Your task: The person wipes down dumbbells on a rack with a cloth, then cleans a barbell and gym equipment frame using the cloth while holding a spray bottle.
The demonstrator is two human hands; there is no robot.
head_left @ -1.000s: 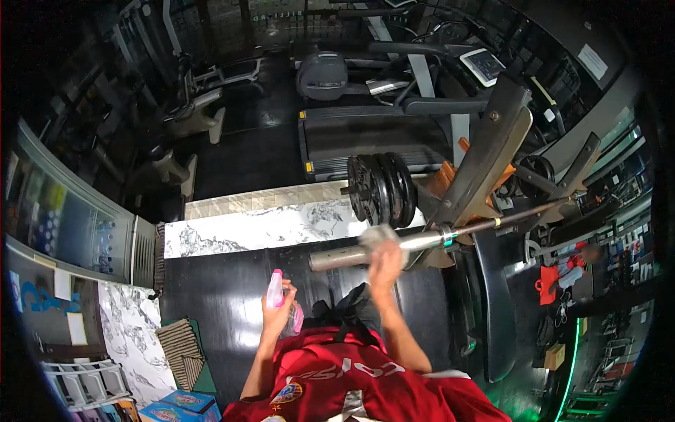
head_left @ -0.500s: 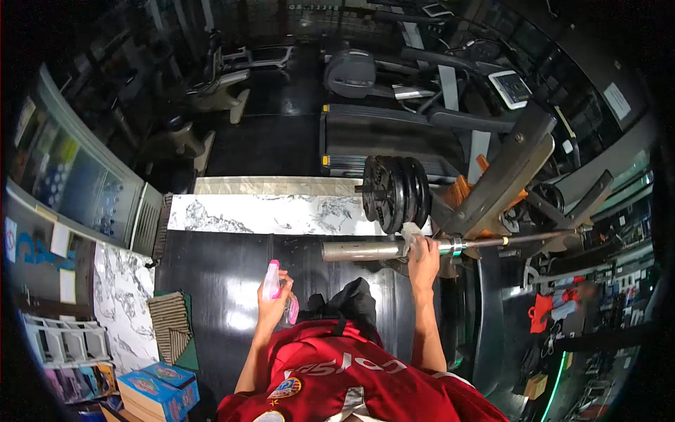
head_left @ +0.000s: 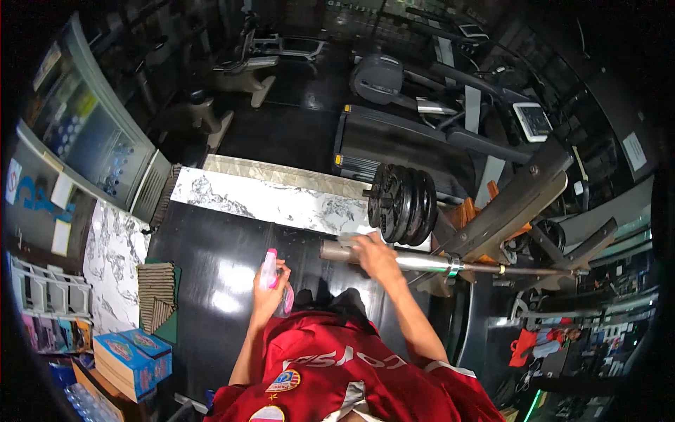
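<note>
My left hand [head_left: 266,297] is wrapped round a clear spray bottle with pink parts [head_left: 269,273], held upright in front of my body. My right hand [head_left: 378,259] lies over the thick metal sleeve of a barbell [head_left: 425,263], close to its left end. Under and beside its fingers shows a pale cloth or wipe [head_left: 347,240], blurred and partly hidden by the hand. The barbell's thinner shaft [head_left: 524,270] runs off to the right.
Black weight plates [head_left: 402,204] hang on the rack [head_left: 510,193] just behind the barbell. A treadmill [head_left: 408,144] stands beyond. At left are a drinks fridge [head_left: 105,141], a striped mat [head_left: 156,292] and a blue box [head_left: 137,359]. A person in red [head_left: 524,346] is far right.
My right hand has slid left along the barbell sleeve with the cloth, towards its end. The left hand keeps the spray bottle in nearly the same place. My view has tilted slightly.
</note>
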